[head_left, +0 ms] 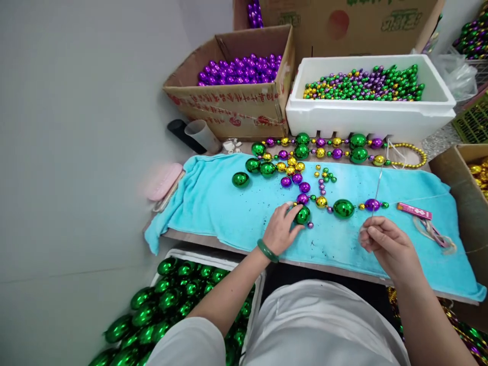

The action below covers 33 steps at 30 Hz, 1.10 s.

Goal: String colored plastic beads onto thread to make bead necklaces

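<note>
My left hand, with a green bangle at the wrist, rests on the turquoise towel and its fingers close round a large green bead. My right hand is pinched on a thin needle with thread that rises toward the strung beads. Between the hands lies a short strand: a big green bead, a gold bead and a purple bead. Loose green, gold and purple beads lie further back on the towel.
A cardboard box of purple beads and a white foam box of mixed small beads stand behind. A bin of large green beads sits below the table at left. A pink lighter lies at right, a pink case at left.
</note>
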Available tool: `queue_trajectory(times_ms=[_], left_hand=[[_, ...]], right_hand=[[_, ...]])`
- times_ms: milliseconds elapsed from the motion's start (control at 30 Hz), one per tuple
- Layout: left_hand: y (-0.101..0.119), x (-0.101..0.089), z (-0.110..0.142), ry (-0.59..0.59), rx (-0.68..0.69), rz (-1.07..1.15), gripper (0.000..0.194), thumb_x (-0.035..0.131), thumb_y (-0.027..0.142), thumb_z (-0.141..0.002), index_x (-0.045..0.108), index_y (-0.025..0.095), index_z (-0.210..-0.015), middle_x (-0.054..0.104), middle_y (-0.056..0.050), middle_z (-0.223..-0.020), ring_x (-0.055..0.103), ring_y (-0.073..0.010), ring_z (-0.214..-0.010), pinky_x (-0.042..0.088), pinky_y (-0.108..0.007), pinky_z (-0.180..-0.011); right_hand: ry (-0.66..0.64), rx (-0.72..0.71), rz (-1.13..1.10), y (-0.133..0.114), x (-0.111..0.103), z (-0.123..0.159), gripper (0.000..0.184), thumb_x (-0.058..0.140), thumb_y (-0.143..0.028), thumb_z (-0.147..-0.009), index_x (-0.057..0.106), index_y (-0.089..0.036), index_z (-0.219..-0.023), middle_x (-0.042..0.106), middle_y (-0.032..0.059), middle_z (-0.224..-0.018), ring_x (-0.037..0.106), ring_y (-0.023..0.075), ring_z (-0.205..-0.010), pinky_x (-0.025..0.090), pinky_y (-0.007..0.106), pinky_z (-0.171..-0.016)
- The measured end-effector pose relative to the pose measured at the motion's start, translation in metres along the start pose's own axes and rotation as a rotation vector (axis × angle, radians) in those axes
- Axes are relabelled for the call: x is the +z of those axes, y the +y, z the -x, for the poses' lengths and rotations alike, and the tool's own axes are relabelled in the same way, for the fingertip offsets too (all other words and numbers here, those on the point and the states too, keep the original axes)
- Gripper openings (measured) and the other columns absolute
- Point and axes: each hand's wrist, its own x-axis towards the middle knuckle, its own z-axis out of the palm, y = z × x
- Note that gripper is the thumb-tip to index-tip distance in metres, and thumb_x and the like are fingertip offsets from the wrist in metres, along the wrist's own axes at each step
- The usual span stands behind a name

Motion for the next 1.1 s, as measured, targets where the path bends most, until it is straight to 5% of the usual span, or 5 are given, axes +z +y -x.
queue_trajectory(times_ms=[233,667,867,1100], left_hand=[[-0.013,-0.002,-0.012,-0.025,-0.005,0.165,0.053,0.062,0.025,-0.08,0.044,0.02,-0.13,0.051,-0.012,-0.124,0.048,-0.0247,-0.119,0.042,-0.044,-0.102],[-0.021,0.002,-0.006,-0.02,0.006,0.21,0.056,0.061,0.032,-0.082,0.041,0.018,-0.132,0.05,-0.013,-0.129,0.046,-0.0257,-0.122,0.043,-0.045,-0.101],[-0.005,0.003,-0.005,0.028,0.058,0.041,0.065,0.064,0.045,-0.078,0.042,0.02,-0.134,0.046,-0.014,-0.131,0.042,-0.0295,-0.121,0.035,-0.051,-0.105],[0.021,0.01,-0.019,-0.084,0.179,-0.106,0.05,0.061,0.031,-0.081,0.05,0.028,-0.13,0.04,-0.011,-0.138,0.034,-0.0331,-0.127,0.038,-0.052,-0.101]], right_hand=[[0.03,-0.134,-0.037,-0.013,-0.013,0.007,0.009,0.067,-0.025,-0.079,0.067,-0.019,-0.087,0.058,0.0015,-0.062,0.053,0.0112,-0.056,0.04,0.022,-0.047],[-0.134,-0.181,-0.047,-0.029,-0.013,0.017,0.009,0.066,-0.025,-0.079,0.067,-0.018,-0.085,0.054,0.001,-0.057,0.049,0.0119,-0.053,0.036,0.024,-0.046],[-0.151,-0.116,-0.028,-0.021,-0.007,0.016,0.009,0.065,-0.027,-0.08,0.066,-0.019,-0.084,0.055,0.0015,-0.057,0.049,0.0122,-0.051,0.034,0.025,-0.046],[-0.219,-0.094,-0.004,-0.018,0.0,0.018,0.008,0.062,-0.027,-0.083,0.066,-0.02,-0.084,0.055,0.0032,-0.058,0.049,0.0137,-0.053,0.034,0.026,-0.047]])
